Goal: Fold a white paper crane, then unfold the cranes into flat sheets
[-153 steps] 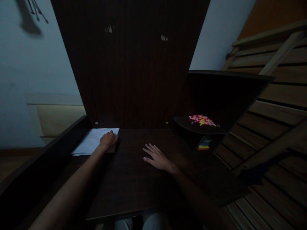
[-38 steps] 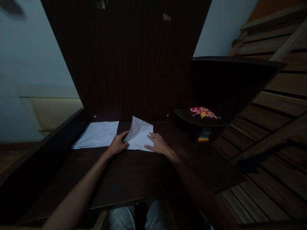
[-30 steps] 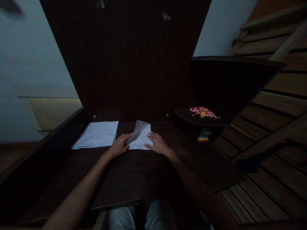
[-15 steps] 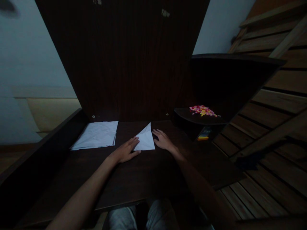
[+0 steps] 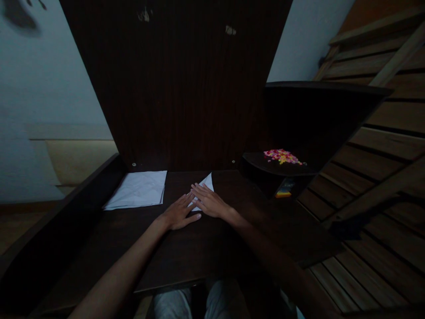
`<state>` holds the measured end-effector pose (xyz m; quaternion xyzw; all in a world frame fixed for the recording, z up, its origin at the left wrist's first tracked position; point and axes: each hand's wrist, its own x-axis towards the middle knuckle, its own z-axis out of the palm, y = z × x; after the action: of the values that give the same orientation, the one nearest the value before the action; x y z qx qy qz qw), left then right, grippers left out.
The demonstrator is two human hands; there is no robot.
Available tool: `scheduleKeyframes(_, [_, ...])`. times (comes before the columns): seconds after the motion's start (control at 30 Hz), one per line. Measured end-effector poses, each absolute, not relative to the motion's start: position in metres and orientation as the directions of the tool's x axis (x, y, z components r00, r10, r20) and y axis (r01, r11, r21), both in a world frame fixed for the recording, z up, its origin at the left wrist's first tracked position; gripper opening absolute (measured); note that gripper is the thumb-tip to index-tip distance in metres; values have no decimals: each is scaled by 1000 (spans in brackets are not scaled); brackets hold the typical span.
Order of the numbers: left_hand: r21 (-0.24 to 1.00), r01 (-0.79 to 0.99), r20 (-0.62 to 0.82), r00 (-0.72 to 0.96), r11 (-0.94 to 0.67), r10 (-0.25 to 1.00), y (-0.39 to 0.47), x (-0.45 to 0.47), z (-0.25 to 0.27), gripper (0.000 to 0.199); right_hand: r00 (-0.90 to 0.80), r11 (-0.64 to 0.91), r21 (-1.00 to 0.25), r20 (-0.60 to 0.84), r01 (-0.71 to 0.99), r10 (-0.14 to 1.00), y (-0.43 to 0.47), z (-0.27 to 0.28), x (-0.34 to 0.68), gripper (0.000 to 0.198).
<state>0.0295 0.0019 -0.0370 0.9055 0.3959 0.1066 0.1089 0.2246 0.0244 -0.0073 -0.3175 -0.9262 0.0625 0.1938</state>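
A white sheet of paper folded into a triangle (image 5: 208,181) lies on the dark wooden desk (image 5: 186,261). My left hand (image 5: 179,213) rests flat at its left edge, fingers stretched out and thumb apart. Across the middle of the folded paper lies my right hand (image 5: 210,201), palm down with straight fingers. Its fingertips meet those of the left hand. Both hands cover much of the paper, so only the upper point and a small strip at the bottom show.
A stack of creased white sheets (image 5: 137,190) lies at the desk's back left. On a corner shelf (image 5: 254,161) at right sits a heap of small pink, red and yellow pieces (image 5: 283,156). A tall dark back panel (image 5: 179,97) rises behind; wooden slats (image 5: 392,146) stand at right.
My right hand has moved left from beside the paper onto it, up against the left hand. The left hand stays at the paper's left edge. The view has tilted slightly.
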Motion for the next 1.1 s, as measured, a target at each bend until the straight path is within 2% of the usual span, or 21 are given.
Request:
scheduleKeyframes(0.17, [281, 664, 111, 694, -693, 711, 2, 27, -37, 67, -701, 704, -357, 163, 615, 695, 38, -21, 221, 61])
scheduleKeyframes(0.33, [283, 679, 69, 690, -678, 720, 2, 28, -34, 70, -669, 648, -358, 80, 673, 739, 49, -31, 227, 64])
scheduleKeyframes(0.67, [285, 663, 75, 705, -693, 705, 0, 28, -30, 70, -622, 622, -266, 95, 737, 777, 63, -38, 231, 58])
scheduleKeyframes(0.97, [290, 687, 18, 692, -666, 721, -4, 31, -22, 69, -531, 519, -302, 49, 800, 846, 75, -34, 238, 69])
scheduleKeyframes(1.1, [292, 691, 14, 689, -662, 725, -4, 32, -22, 71, -544, 549, -312, 112, 775, 831, 73, -34, 239, 66])
